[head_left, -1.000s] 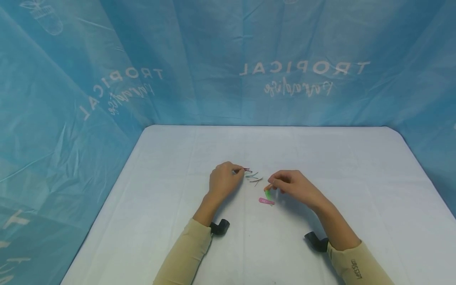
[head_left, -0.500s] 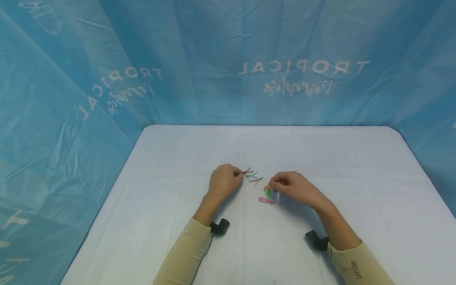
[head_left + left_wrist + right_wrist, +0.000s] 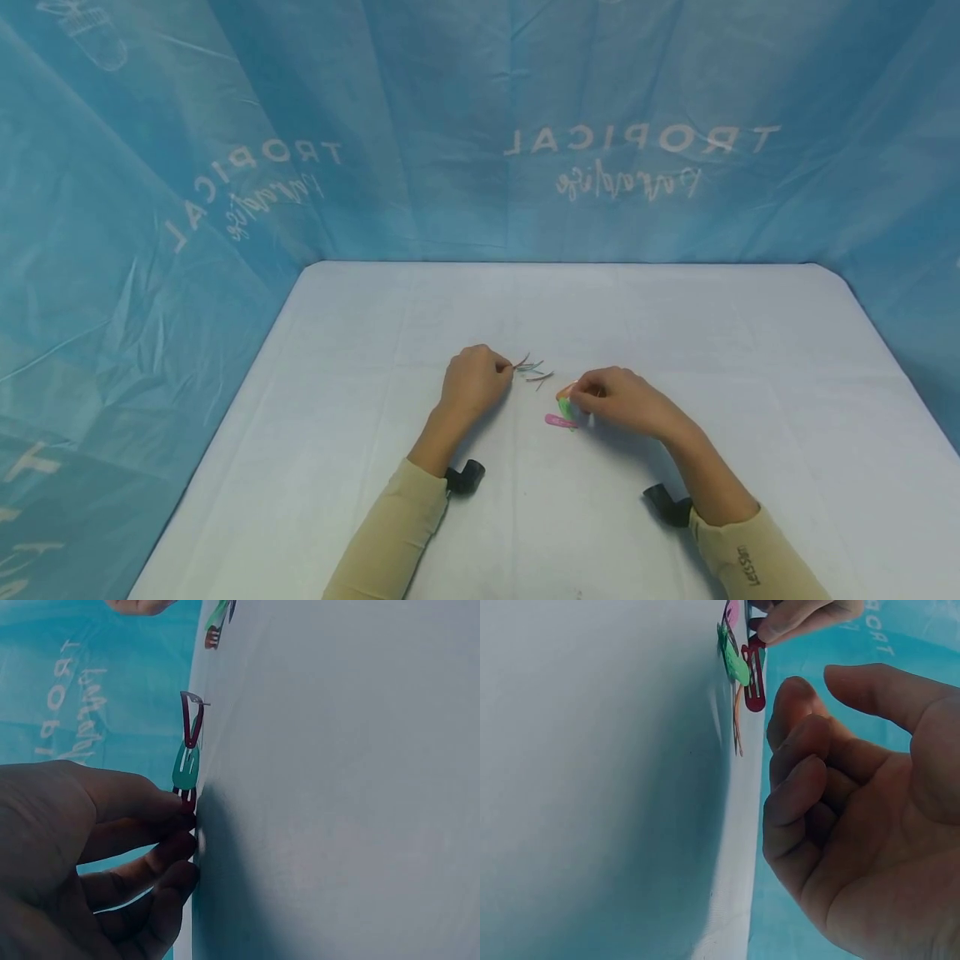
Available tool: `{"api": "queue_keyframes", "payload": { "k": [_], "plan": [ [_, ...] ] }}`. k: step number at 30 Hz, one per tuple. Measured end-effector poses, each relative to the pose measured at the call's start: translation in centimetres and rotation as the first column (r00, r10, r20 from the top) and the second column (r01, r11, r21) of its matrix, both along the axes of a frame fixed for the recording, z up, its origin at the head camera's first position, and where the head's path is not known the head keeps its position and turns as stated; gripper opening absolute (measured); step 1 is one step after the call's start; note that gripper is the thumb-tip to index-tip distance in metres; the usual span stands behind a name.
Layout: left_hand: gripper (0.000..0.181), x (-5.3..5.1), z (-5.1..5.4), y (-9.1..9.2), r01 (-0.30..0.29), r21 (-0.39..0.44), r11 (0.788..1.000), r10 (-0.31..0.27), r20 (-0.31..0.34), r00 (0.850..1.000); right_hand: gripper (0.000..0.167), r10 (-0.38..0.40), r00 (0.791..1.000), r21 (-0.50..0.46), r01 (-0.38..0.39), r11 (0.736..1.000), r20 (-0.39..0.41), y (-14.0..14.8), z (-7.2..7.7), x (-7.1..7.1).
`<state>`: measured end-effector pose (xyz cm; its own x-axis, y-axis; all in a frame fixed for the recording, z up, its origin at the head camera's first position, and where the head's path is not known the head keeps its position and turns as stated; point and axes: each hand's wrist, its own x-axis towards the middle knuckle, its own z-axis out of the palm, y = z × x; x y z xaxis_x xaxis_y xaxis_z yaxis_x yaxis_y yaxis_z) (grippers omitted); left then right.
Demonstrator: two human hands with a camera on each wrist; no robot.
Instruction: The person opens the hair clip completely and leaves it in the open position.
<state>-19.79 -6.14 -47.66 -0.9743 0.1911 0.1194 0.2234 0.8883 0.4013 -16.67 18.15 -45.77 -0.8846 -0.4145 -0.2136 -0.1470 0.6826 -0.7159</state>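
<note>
My left hand pinches a dark red snap hair clip between thumb and index finger, low over the table. Against that clip lies a teal hair clip, and beyond it another dark red hair clip with its prong sprung apart. Beside an orange hair clip and a green hair clip hovers my right hand. In the right wrist view its thumb and fingers are loosely bent and apart, with nothing between them. A pink hair clip lies just nearer to me.
The clips lie on a white-covered table, with a brownish one between the hands. A blue printed curtain hangs behind and at the sides. Black wrist cameras sit on both forearms.
My left hand has come slightly nearer with the dark red clip, now low beside the teal ones. My right hand has lowered slightly beside the orange and green clips.
</note>
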Motion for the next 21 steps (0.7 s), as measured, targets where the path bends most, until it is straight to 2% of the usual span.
{"api": "queue_keyframes", "payload": {
  "k": [8, 21],
  "plan": [
    [0.015, 0.14, 0.22, -0.07, -0.002, 0.002, 1.0, 0.002, 0.009, 1.0, 0.015, 0.034, 0.999, 0.04, -0.035, 0.999, 0.018, 0.07, -0.55, -0.22],
    [0.018, 0.06, 0.15, -0.21, -0.027, 0.034, 0.999, 0.03, -0.081, 0.996, 0.009, 0.07, 0.996, 0.082, -0.074, 0.994, 0.045, 0.29, -0.37, -0.08]
  ]
}}
